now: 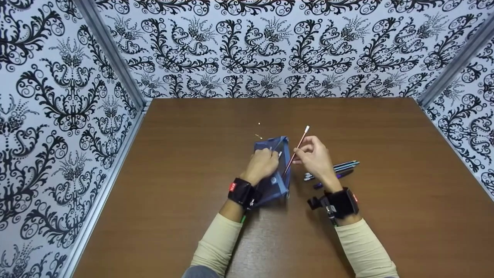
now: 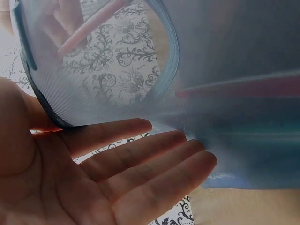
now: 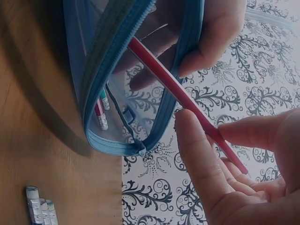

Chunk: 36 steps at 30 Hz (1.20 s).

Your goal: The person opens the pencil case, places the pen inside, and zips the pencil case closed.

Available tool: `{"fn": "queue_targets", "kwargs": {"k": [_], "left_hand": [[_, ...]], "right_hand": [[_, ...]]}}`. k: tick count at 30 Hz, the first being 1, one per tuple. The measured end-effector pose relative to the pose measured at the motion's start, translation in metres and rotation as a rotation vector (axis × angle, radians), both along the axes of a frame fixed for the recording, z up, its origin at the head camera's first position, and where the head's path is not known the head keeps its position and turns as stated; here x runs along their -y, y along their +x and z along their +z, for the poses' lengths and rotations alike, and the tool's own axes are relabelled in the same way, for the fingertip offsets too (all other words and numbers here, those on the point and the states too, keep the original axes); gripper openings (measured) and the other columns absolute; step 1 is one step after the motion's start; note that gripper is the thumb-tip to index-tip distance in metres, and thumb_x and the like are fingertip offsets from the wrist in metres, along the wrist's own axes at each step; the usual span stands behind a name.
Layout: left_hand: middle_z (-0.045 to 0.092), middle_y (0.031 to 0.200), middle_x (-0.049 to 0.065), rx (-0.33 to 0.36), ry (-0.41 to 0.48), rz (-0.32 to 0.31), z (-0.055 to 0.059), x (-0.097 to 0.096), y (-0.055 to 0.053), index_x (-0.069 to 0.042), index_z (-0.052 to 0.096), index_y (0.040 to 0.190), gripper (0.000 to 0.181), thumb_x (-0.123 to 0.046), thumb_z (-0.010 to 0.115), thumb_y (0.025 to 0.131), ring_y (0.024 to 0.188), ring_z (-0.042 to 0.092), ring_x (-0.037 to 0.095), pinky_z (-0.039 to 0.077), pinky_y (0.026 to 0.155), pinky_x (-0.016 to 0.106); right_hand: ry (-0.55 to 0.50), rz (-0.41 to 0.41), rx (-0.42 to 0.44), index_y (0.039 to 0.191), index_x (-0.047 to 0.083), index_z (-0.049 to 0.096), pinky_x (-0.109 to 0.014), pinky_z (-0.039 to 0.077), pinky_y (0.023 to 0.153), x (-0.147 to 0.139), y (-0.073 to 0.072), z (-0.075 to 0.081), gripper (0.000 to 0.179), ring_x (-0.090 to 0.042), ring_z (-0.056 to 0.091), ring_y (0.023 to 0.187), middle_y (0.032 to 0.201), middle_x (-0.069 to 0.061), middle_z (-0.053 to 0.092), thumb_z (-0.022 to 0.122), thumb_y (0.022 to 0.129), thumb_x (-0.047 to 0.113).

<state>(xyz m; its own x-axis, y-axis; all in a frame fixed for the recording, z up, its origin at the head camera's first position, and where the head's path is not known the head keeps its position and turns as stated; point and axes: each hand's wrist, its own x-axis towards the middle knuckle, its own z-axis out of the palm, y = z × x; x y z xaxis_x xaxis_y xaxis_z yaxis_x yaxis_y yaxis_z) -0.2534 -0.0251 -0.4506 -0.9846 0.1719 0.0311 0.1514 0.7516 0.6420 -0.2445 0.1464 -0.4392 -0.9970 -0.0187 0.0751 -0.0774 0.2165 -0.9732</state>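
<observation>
A blue mesh zip pencil case [image 1: 272, 191] is on the table with its zipped mouth open towards the right. My left hand [image 1: 263, 165] grips its edge, the thumb on the rim [image 3: 199, 28] and the other fingers [image 2: 140, 159] stretched along the mesh. My right hand [image 1: 317, 158] pinches a red pencil [image 3: 161, 72] between thumb and fingers. That pencil slants through the mouth, its far end inside the case and its white-tipped end [image 1: 307, 129] pointing up and away. Red and green pencils [image 3: 101, 112] with white ends lie inside.
Several dark and teal pencils [image 1: 346, 166] lie on the table beside my right wrist, along with a purple-and-black pen [image 1: 344, 173]. Small pale bits [image 1: 258, 136] are on the wood beyond the case. Patterned panels [image 1: 251, 46] enclose the table [image 1: 173, 173] at the back and sides.
</observation>
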Motion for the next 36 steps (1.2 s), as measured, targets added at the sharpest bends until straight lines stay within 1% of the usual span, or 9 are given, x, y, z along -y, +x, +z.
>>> {"fn": "queue_targets", "kwargs": {"k": [5, 8, 13, 15, 18, 28, 30, 34, 36], "left_hand": [[0.069, 0.093, 0.018, 0.008, 0.002, 0.004, 0.000, 0.000, 0.000, -0.010, 0.060, 0.071, 0.039, -0.026, 0.040, 0.101, 0.084, 0.066, 0.031, 0.052, 0.074, 0.045], [0.070, 0.094, 0.018, -0.005, -0.002, -0.001, -0.001, 0.000, -0.001, -0.009, 0.061, 0.071, 0.040, -0.025, 0.040, 0.101, 0.086, 0.067, 0.031, 0.052, 0.075, 0.045], [0.072, 0.100, 0.020, -0.039, -0.021, -0.016, -0.002, -0.001, -0.001, -0.004, 0.066, 0.074, 0.042, -0.023, 0.040, 0.100, 0.093, 0.069, 0.034, 0.053, 0.079, 0.047], [0.071, 0.100, 0.020, -0.033, -0.017, -0.012, -0.001, -0.001, -0.001, -0.004, 0.067, 0.075, 0.042, -0.024, 0.040, 0.100, 0.093, 0.069, 0.034, 0.052, 0.079, 0.048], [0.071, 0.099, 0.020, -0.021, -0.013, -0.005, -0.001, -0.001, -0.001, -0.005, 0.066, 0.076, 0.042, -0.025, 0.039, 0.100, 0.092, 0.069, 0.033, 0.053, 0.078, 0.047], [0.071, 0.097, 0.020, -0.011, 0.000, 0.001, -0.002, -0.001, -0.001, -0.006, 0.064, 0.075, 0.040, -0.025, 0.040, 0.101, 0.088, 0.068, 0.033, 0.052, 0.075, 0.045], [0.070, 0.096, 0.020, -0.012, 0.002, -0.002, -0.002, -0.001, -0.002, -0.005, 0.064, 0.075, 0.040, -0.024, 0.040, 0.101, 0.087, 0.068, 0.033, 0.052, 0.074, 0.045], [0.071, 0.097, 0.020, -0.021, -0.003, -0.005, -0.003, -0.002, -0.002, -0.005, 0.064, 0.074, 0.040, -0.023, 0.040, 0.101, 0.089, 0.068, 0.034, 0.052, 0.076, 0.046], [0.071, 0.095, 0.019, -0.019, 0.000, -0.003, -0.003, -0.002, -0.002, -0.006, 0.063, 0.073, 0.040, -0.023, 0.040, 0.101, 0.087, 0.068, 0.033, 0.052, 0.075, 0.045]], "right_hand": [[0.013, 0.007, 0.010, 0.115, -0.008, 0.045, -0.032, 0.059, 0.066, 0.001, -0.001, -0.004, 0.029, -0.025, 0.071, 0.069, 0.084, -0.019, 0.066, 0.061, 0.091, -0.003], [0.015, 0.010, 0.016, 0.115, -0.007, 0.045, -0.033, 0.059, 0.065, 0.002, -0.002, -0.006, 0.029, -0.025, 0.071, 0.069, 0.085, -0.019, 0.066, 0.061, 0.091, -0.004], [0.025, 0.007, 0.028, 0.115, -0.007, 0.046, -0.039, 0.059, 0.067, 0.006, -0.001, -0.008, 0.029, -0.021, 0.071, 0.066, 0.079, -0.013, 0.066, 0.061, 0.090, -0.004], [0.025, 0.012, 0.034, 0.114, -0.007, 0.047, -0.043, 0.059, 0.069, 0.008, -0.001, -0.008, 0.028, -0.019, 0.070, 0.065, 0.078, -0.011, 0.065, 0.061, 0.090, -0.005], [0.023, 0.023, 0.040, 0.114, -0.008, 0.047, -0.045, 0.058, 0.070, 0.008, -0.001, -0.010, 0.028, -0.017, 0.069, 0.064, 0.078, -0.012, 0.065, 0.060, 0.090, -0.005], [0.032, 0.052, 0.083, 0.119, -0.012, 0.044, -0.044, 0.058, 0.072, 0.009, -0.001, -0.013, 0.033, -0.017, 0.068, 0.065, 0.080, -0.010, 0.066, 0.059, 0.091, -0.004], [0.036, 0.056, 0.090, 0.120, -0.012, 0.044, -0.042, 0.059, 0.071, 0.009, -0.002, -0.014, 0.033, -0.016, 0.068, 0.064, 0.080, -0.010, 0.066, 0.058, 0.091, -0.004], [0.028, 0.056, 0.114, 0.121, -0.012, 0.045, -0.035, 0.059, 0.067, 0.010, -0.002, -0.016, 0.033, -0.014, 0.067, 0.063, 0.079, -0.010, 0.066, 0.058, 0.091, -0.005], [0.027, 0.063, 0.120, 0.122, -0.013, 0.044, -0.032, 0.059, 0.066, 0.011, -0.003, -0.018, 0.035, -0.014, 0.067, 0.063, 0.079, -0.010, 0.066, 0.058, 0.091, -0.005]]}}
